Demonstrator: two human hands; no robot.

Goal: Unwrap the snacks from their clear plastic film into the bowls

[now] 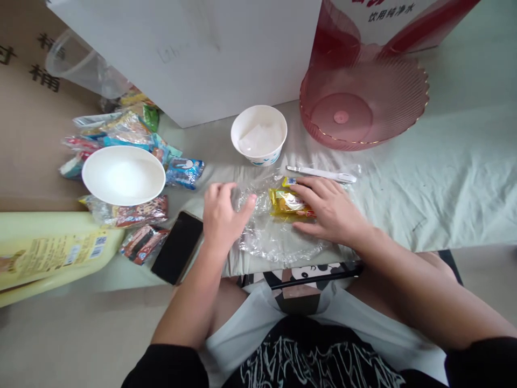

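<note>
Two small yellow snack packets [288, 202] lie on a crinkled sheet of clear plastic film [270, 242] in the middle of the table. My right hand [333, 210] rests over their right side, fingers stretched and spread, with the thumb below the packets. The palm hides part of the packets. To the left, my left hand [224, 215] is open at the film's left edge, thumb apart from the fingers and nothing held. Just above my right hand lies a white-handled knife or scalpel-like tool [321, 173].
A white paper bowl [258, 132] with something white inside stands beyond the film. A pink ribbed bowl [363, 108] is at the back right. Leftward are another white bowl [123, 175], wrapped snacks [183, 171], a phone [177, 248] and a yellow container [56, 253]. A large white box [202, 54] stands behind.
</note>
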